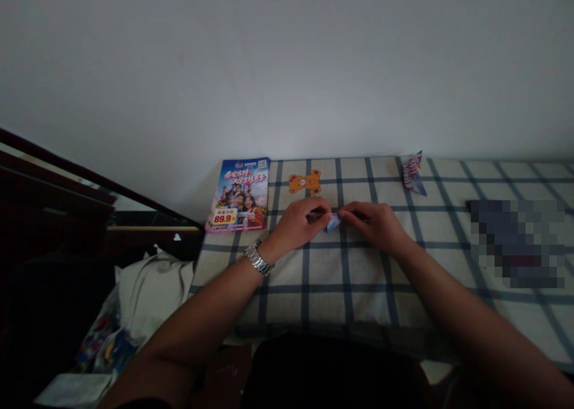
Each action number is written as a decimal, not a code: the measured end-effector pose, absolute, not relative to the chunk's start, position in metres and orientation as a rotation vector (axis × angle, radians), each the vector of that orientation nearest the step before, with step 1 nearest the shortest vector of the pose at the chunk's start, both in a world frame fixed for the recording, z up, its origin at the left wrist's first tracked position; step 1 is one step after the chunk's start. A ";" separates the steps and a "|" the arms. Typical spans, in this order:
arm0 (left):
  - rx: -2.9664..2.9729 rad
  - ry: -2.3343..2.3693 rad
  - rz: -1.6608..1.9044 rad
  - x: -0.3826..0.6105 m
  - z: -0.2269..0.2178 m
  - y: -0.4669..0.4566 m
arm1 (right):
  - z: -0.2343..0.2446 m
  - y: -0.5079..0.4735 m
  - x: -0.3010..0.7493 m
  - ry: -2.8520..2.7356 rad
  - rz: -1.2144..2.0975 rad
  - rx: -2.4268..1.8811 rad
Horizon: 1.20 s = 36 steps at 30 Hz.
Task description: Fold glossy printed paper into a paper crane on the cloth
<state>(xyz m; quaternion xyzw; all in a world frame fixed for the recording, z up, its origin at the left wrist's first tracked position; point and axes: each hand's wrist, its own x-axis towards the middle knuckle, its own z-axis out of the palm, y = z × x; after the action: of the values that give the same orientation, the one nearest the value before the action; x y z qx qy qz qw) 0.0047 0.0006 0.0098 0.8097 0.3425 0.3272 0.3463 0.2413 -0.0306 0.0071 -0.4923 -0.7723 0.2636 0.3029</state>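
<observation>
Pale wall (287,68) rises behind a surface (359,292) covered in cream cloth with a dark blue check, and a white cloth (152,295) lies bunched beyond its near left corner. Near the back edge sit a glossy travel brochure (237,195), an orange teddy-bear cutout (305,182) and a folded patterned paper figure (413,173), while a pixelated patch (515,241) hides whatever lies to the right. At the middle of the surface, a small piece of folded blue paper (332,222) sits between the left hand (296,223) and the right hand (372,223), held up just above the cloth. Both hands are closed on it, with their fingertips pinching from either side and hiding most of its shape. The step in hand appears to be close finger work on this fold; any next move calls for careful, small shifts of the fingertips. A metal wristwatch (259,258) circles the left wrist.
</observation>
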 end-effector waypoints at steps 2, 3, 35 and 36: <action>2.117 0.898 0.842 0.005 0.010 0.000 | 0.006 -0.031 0.242 -2.077 0.674 -1.296; 2.126 0.909 0.836 0.005 0.010 -0.001 | 0.006 -0.031 0.242 -2.091 0.666 -1.287; 2.001 0.865 0.808 0.004 0.009 0.001 | 0.007 -0.029 0.242 -2.037 0.820 -1.261; 2.001 0.865 0.808 0.004 0.009 0.001 | 0.007 -0.029 0.242 -2.036 0.826 -1.261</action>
<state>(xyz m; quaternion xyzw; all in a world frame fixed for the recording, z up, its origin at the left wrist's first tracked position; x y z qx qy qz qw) 0.0038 0.0012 0.0092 0.7899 0.3413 0.3189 0.3972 0.2421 -0.0286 0.0065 -0.4751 -0.7668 0.3110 0.2993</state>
